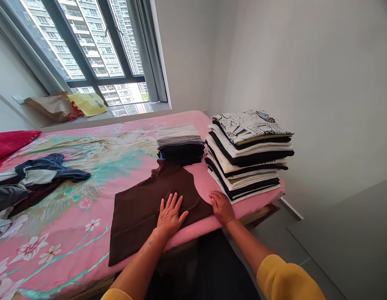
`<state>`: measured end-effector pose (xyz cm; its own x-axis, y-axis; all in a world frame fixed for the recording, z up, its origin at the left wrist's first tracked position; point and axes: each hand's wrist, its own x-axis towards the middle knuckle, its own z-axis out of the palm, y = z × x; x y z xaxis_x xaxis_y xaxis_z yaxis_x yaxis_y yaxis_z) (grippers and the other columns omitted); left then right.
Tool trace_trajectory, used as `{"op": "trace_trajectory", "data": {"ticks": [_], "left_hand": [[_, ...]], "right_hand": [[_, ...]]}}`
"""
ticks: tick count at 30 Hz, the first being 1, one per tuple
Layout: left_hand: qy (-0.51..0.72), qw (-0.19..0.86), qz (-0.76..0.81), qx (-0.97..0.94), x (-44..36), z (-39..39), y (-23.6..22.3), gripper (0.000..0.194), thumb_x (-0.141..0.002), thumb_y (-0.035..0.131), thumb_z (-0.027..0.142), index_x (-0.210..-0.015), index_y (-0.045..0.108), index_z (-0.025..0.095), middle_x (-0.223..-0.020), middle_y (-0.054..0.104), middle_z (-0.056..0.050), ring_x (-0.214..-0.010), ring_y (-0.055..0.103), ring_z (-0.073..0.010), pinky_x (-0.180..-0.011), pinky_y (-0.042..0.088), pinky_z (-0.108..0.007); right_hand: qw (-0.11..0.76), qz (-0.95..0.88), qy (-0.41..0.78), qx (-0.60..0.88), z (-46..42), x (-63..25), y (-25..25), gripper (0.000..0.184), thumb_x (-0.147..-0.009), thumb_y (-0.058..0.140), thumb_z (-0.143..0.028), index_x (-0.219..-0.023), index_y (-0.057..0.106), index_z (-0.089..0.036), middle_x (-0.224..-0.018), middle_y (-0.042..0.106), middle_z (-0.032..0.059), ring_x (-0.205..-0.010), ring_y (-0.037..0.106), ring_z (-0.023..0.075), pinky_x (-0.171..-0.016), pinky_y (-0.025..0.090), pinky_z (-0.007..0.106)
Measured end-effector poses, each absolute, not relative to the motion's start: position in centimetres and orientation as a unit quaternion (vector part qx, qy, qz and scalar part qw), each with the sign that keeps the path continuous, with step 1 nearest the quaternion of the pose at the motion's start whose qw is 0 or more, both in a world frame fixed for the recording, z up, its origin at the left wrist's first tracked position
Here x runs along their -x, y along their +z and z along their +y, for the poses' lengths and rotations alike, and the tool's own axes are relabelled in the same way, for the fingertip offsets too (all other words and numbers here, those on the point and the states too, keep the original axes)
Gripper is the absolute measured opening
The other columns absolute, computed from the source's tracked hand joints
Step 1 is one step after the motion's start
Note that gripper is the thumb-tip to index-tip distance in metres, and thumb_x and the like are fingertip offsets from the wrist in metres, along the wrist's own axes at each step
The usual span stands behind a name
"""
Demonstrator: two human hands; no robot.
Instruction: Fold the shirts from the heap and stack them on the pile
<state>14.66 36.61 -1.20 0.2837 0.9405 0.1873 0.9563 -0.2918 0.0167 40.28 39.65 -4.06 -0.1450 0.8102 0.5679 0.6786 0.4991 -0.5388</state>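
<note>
You are in a bedroom in a high-rise flat: your bed (71,246) with its flowered pink cover nearly fills the room, with folded clothes (248,154) stacked on it. Beyond the bed, a wide window (106,79) faces apartment towers (68,41), with shopping bags (51,106) on the sill (133,109).

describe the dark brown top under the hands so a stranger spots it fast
On the pink floral bedspread, look at the near edge, in front of the shorter folded stack. The dark brown top lies there under the left hand and right hand. It alone lies spread flat, not stacked or heaped.
</note>
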Motion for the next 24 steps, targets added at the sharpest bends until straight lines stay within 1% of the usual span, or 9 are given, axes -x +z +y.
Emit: {"op": "trace_trajectory", "data": {"ticks": [3, 6, 10, 12, 14, 16, 18, 22, 24], "left_hand": [[-0.073, 0.046, -0.599, 0.796, -14.8, 36.6, -0.9, 0.068, -0.086, 0.033, 0.06, -0.143, 0.032, 0.023, -0.15, 0.027, -0.008, -0.139, 0.02, -0.0265, -0.113, 0.006, -0.051], [-0.062, 0.04, -0.607, 0.791, -14.9, 36.5, -0.7, 0.075, -0.084, 0.03, 0.064, -0.143, 0.031, 0.019, -0.151, 0.025, -0.011, -0.14, 0.018, -0.0272, -0.112, 0.004, -0.053], [-0.056, 0.03, -0.626, 0.777, -15.3, 36.4, -0.6, 0.08, -0.081, 0.032, 0.067, -0.142, 0.032, 0.015, -0.15, 0.026, -0.014, -0.14, 0.017, -0.0293, -0.111, 0.003, -0.055], [-0.061, 0.023, -0.649, 0.758, -15.6, 36.6, -0.4, 0.075, -0.083, 0.032, 0.064, -0.14, 0.036, 0.015, -0.149, 0.029, -0.014, -0.139, 0.019, -0.0299, -0.11, 0.004, -0.057], [-0.074, 0.02, -0.663, 0.745, -16.0, 37.0, -0.1, 0.062, -0.087, 0.033, 0.054, -0.137, 0.041, 0.018, -0.148, 0.032, -0.012, -0.139, 0.02, -0.0294, -0.109, 0.007, -0.057], [-0.094, 0.023, -0.657, 0.748, -16.3, 37.7, 0.6, 0.051, -0.089, 0.035, 0.043, -0.135, 0.044, 0.022, -0.148, 0.032, -0.01, -0.138, 0.022, -0.0276, -0.11, 0.009, -0.055], [-0.109, 0.019, -0.67, 0.734, -16.3, 38.8, 1.5, 0.048, -0.089, 0.038, 0.036, -0.134, 0.043, 0.023, -0.147, 0.035, -0.01, -0.136, 0.026, -0.0265, -0.109, 0.014, -0.052], [-0.106, -0.015, -0.758, 0.644, -15.5, 40.8, 2.9, 0.044, -0.086, 0.044, 0.038, -0.124, 0.051, 0.017, -0.128, 0.052, -0.016, -0.119, 0.045, -0.0293, -0.097, 0.032, -0.047], [-0.102, -0.02, -0.773, 0.626, -14.9, 41.4, 3.1, 0.039, -0.084, 0.047, 0.04, -0.114, 0.056, 0.016, -0.117, 0.057, -0.016, -0.111, 0.049, -0.03, -0.09, 0.036, -0.045]], "right_hand": [[0.451, -0.748, 0.105, 0.475, 39.2, -40.4, -3.6, 0.021, -0.09, 0.041, -0.021, -0.099, 0.059, -0.02, -0.101, 0.063, 0.0085, -0.101, 0.055, 0.0212, -0.093, 0.043, 0.041], [0.461, -0.751, 0.116, 0.457, 38.2, -40.3, -3.3, 0.011, -0.087, 0.049, -0.028, -0.091, 0.057, -0.021, -0.094, 0.061, 0.0072, -0.095, 0.055, 0.0212, -0.09, 0.044, 0.04], [0.428, -0.778, 0.081, 0.453, 37.1, -40.2, -3.3, 0.013, -0.079, 0.06, -0.031, -0.083, 0.054, -0.021, -0.093, 0.058, 0.0066, -0.095, 0.053, 0.0229, -0.096, 0.037, 0.045], [0.415, -0.783, 0.071, 0.458, 36.9, -40.1, -3.3, 0.01, -0.078, 0.057, -0.028, -0.084, 0.053, -0.021, -0.093, 0.058, 0.0063, -0.095, 0.052, 0.0226, -0.098, 0.035, 0.045], [0.408, -0.785, 0.07, 0.46, 36.9, -40.1, -3.3, 0.007, -0.08, 0.053, -0.025, -0.086, 0.054, -0.021, -0.093, 0.057, 0.0063, -0.095, 0.051, 0.0225, -0.097, 0.035, 0.045], [0.403, -0.789, 0.072, 0.458, 36.8, -40.1, -3.2, 0.009, -0.081, 0.05, -0.025, -0.089, 0.054, -0.021, -0.094, 0.057, 0.0064, -0.096, 0.051, 0.0229, -0.098, 0.034, 0.046], [0.399, -0.792, 0.073, 0.457, 36.8, -40.0, -3.2, 0.01, -0.082, 0.049, -0.025, -0.091, 0.053, -0.022, -0.095, 0.057, 0.0063, -0.097, 0.05, 0.0232, -0.098, 0.033, 0.046], [0.396, -0.788, 0.067, 0.466, 36.7, -39.9, -3.2, 0.01, -0.081, 0.049, -0.023, -0.09, 0.053, -0.021, -0.095, 0.056, 0.0064, -0.098, 0.049, 0.0233, -0.098, 0.034, 0.045], [0.395, -0.786, 0.064, 0.471, 36.7, -39.8, -3.3, 0.01, -0.081, 0.05, -0.023, -0.09, 0.053, -0.021, -0.095, 0.056, 0.0066, -0.097, 0.049, 0.0232, -0.097, 0.035, 0.045]]}}
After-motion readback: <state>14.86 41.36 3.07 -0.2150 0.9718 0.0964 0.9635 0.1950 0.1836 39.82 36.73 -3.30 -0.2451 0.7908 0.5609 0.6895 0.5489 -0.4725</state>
